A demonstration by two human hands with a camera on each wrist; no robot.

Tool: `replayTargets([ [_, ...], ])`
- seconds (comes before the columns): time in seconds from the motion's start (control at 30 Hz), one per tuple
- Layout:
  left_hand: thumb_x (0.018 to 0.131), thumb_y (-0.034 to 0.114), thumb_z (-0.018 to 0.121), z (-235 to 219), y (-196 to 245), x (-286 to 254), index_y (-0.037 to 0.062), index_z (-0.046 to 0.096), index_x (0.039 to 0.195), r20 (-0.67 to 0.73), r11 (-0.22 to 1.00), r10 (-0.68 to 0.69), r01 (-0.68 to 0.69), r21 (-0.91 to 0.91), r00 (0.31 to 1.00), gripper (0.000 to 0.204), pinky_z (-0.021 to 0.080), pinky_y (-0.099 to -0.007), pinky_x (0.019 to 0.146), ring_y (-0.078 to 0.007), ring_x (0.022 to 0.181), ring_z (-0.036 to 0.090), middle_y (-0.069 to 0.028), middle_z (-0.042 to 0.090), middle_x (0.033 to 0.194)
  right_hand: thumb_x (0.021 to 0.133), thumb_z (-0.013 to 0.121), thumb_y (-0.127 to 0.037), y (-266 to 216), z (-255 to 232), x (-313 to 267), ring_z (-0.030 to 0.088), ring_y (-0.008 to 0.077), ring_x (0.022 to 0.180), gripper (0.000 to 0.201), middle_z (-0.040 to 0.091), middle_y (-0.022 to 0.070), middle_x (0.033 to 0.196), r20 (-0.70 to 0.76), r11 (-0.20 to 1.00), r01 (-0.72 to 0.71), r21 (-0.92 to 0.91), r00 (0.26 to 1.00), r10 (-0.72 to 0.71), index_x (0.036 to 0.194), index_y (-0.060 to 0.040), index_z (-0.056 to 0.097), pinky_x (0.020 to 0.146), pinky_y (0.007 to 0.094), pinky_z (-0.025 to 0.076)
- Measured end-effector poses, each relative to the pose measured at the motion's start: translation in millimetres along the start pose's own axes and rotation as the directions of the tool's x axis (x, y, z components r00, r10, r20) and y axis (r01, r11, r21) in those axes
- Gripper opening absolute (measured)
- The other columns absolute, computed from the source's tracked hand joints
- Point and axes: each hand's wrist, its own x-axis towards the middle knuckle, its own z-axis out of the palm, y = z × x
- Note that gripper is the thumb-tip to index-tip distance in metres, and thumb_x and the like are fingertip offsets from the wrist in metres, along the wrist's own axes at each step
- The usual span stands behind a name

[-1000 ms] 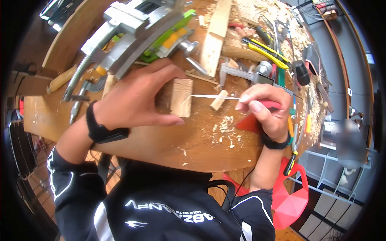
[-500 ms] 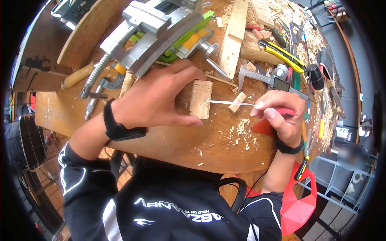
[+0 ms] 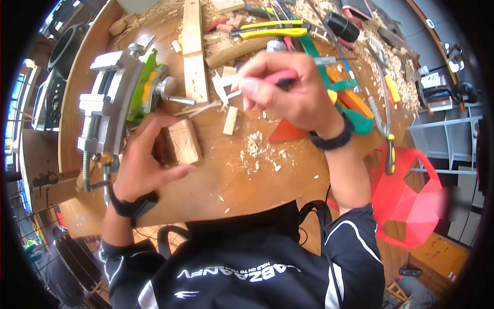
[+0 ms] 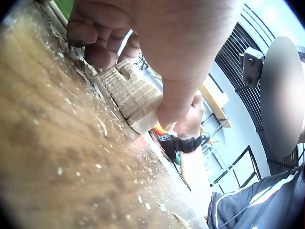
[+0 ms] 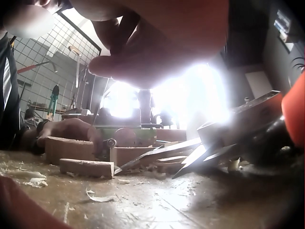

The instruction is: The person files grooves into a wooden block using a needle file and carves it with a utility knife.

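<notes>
My left hand (image 3: 146, 159) spans a small wooden block (image 3: 185, 141) on the bench, thumb at its near end and fingers at its far end. The left wrist view shows notches cut into that block (image 4: 128, 93), with the thumb against one end. To the right, my right hand (image 3: 283, 87) is raised and grips a slim tool by its red-and-black handle (image 3: 282, 78). Its thin blade is mostly hidden by the fingers and points left. A small wood stick (image 3: 231, 121) lies between the hands, with a caliper (image 3: 221, 90) just beyond it.
A metal vise (image 3: 105, 100) stands left of the block. Behind are a long wood strip (image 3: 194, 51) and yellow utility knives (image 3: 270, 32). Shavings (image 3: 257, 149) lie near the front edge, and an orange-red flat piece (image 3: 285, 132) under the right forearm side.
The right hand has drawn back and lifted, taking the blade tip away from the block's edge. The left hand stays around the block. The head view has turned and shifted.
</notes>
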Motion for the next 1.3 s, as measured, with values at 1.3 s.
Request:
replayTargets([
  [1.3,0.068,0.032,0.094,2.2,-25.9,-7.6,0.005,0.06,0.123,-0.135,0.971,0.234,-0.238,-0.019,0.963,0.07,0.054,-0.0343,0.071,-0.0245,0.083,0.065,-0.0098,0.062,0.111,0.096,0.069,-0.003,28.7,-11.6,8.0,0.064,0.0062,0.074,0.013,0.075,0.0088,0.099,-0.343,0.991,-0.041,-0.125,0.939,-0.005,0.108,-0.0001,0.066,0.065,0.022,0.052],
])
